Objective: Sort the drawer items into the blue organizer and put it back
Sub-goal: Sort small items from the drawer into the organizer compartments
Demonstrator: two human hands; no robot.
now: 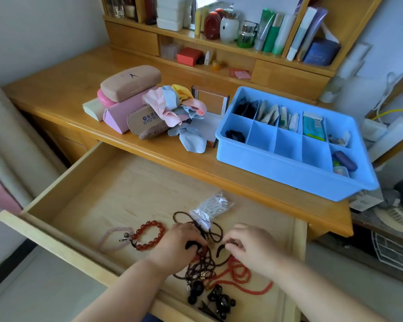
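We had both hands down in the open drawer (56, 205), close together over a tangle of bead strings (209, 259). Our left hand (177, 247) had its fingers curled into the dark beads, apparently pinching a strand, though the fingertips were buried and we could not be sure of the grip. Our right hand (249, 247) pinched a short run of dark beads between thumb and fingers, just beside the left. We judged the two hands worked together because the strands were knotted into one heap and had to be teased apart before any could be lifted.

Just left of our left hand lay a red bead bracelet (150, 235), touching a pale pink bracelet (114, 238) farther left. Just beyond our hands, a small clear bag (211, 209) of white pieces rested on the dark strands. Below the right wrist trailed an orange-red bead string (247, 277), and nearest us lay dark clips or beads (219, 300) we could not identify.

The blue organizer (289, 168) sat on the desk (56, 89) well beyond and to the right of our hands, several near compartments unfilled, presumably kept there within reach for loading. Beyond the left hand were stacked glasses cases (130, 82) and a pile of cloths (177, 108).
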